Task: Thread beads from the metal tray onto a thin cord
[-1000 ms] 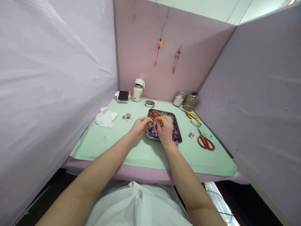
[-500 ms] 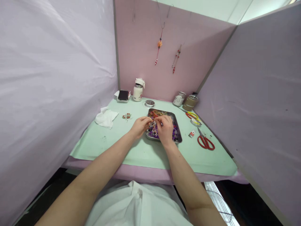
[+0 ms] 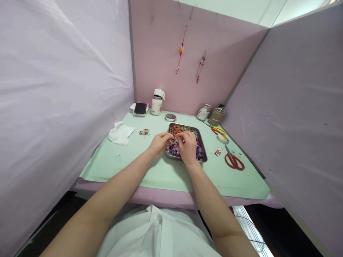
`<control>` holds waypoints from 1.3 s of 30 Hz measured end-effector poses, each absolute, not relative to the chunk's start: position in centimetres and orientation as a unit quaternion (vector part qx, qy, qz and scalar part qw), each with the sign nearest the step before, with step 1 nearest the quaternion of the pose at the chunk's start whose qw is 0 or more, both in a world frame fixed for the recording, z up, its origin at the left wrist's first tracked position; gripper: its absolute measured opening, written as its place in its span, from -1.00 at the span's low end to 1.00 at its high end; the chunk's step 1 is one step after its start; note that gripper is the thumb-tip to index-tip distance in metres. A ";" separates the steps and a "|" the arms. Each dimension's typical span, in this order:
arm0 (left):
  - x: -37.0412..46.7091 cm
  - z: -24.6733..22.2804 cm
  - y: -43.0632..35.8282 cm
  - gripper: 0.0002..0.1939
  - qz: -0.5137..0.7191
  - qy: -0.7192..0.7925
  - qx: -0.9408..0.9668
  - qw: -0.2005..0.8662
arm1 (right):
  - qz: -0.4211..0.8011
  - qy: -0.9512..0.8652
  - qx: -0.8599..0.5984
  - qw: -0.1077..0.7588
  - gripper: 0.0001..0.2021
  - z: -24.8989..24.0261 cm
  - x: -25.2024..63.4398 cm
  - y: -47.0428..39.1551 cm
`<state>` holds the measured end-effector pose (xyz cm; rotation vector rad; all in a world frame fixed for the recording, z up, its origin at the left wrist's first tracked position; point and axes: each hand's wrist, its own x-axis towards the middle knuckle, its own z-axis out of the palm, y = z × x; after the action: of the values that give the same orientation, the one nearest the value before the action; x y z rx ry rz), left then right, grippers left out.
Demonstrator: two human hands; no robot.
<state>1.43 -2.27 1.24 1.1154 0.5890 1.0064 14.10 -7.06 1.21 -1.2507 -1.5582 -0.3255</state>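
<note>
My left hand (image 3: 160, 143) and my right hand (image 3: 188, 144) meet over a metal tray (image 3: 204, 151). Thumb and fingertips of each are pinched together, close to one another. Whatever lies between them is too small to make out. Just below the fingertips show thin pale loops (image 3: 175, 141), which I cannot tell apart from the tray's contents. Purple beads (image 3: 175, 152) fill the near part of the tray, and a tangle of red and gold strings (image 3: 179, 129) lies at its far end. My right hand covers part of the beads.
Red-handled scissors (image 3: 234, 161), a small packet (image 3: 219, 151) and yellow-red pliers (image 3: 216, 130) lie to the right. Jars (image 3: 216, 116), a white bottle (image 3: 157, 103) and a round tin (image 3: 170, 117) stand behind. Leftward are a beaded piece (image 3: 144, 132) and white cloth (image 3: 121, 134). Beaded strands (image 3: 181, 50) hang above.
Both hands stay pinched over the tray, in nearly the same place. The whole view has shifted very slightly.
</note>
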 end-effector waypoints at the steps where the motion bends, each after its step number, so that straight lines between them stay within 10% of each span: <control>1: 1.5 1.2 -2.3 -0.88 0.452 0.267 0.501 0.688 | -0.138 -0.654 -0.526 0.527 -0.85 1.2 14.1 -7.1; 39: 1.9 0.9 -2.3 -0.88 0.490 0.288 0.495 0.658 | -0.114 -0.634 -0.523 0.558 -0.87 0.8 13.9 -7.1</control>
<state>1.94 -2.35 0.91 1.1210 0.6523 1.1088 13.87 -7.08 0.81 -1.2340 -1.4969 -0.2686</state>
